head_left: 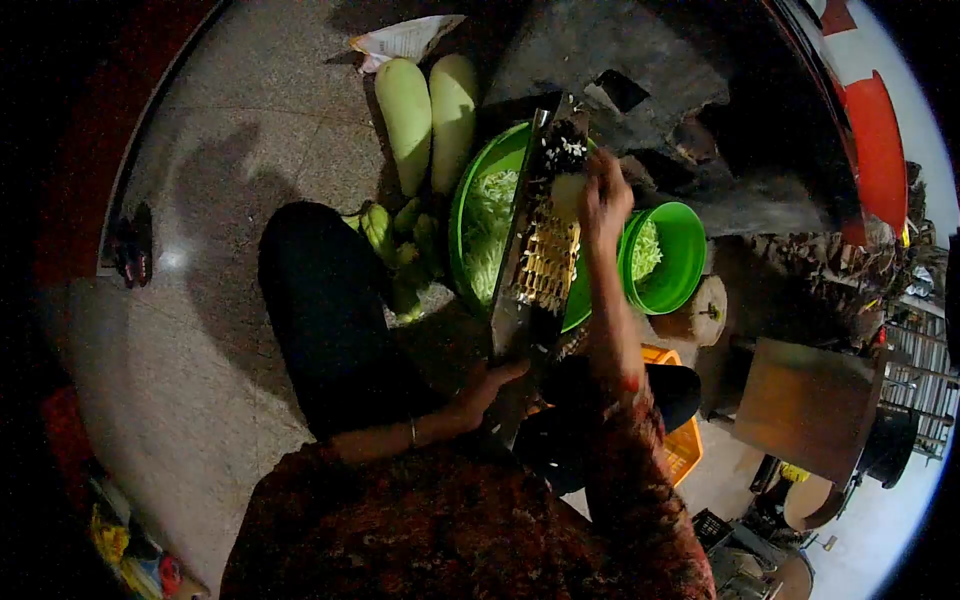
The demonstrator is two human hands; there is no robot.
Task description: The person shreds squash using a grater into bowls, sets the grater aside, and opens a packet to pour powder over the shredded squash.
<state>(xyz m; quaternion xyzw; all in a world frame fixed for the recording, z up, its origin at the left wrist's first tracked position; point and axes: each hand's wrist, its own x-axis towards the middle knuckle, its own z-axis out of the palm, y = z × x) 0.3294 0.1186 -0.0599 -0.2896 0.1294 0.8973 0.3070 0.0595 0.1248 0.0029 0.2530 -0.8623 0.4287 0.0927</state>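
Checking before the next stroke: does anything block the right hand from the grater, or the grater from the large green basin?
At the right hand, only a pale piece shows, against the grater. Nothing visible blocks the drop into the large green basin beneath, though the grater's underside is hidden.

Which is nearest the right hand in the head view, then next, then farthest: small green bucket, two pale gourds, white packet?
1. Small green bucket, right of the right hand.
2. Pale gourds, left.
3. White packet, at the gourds' far ends.
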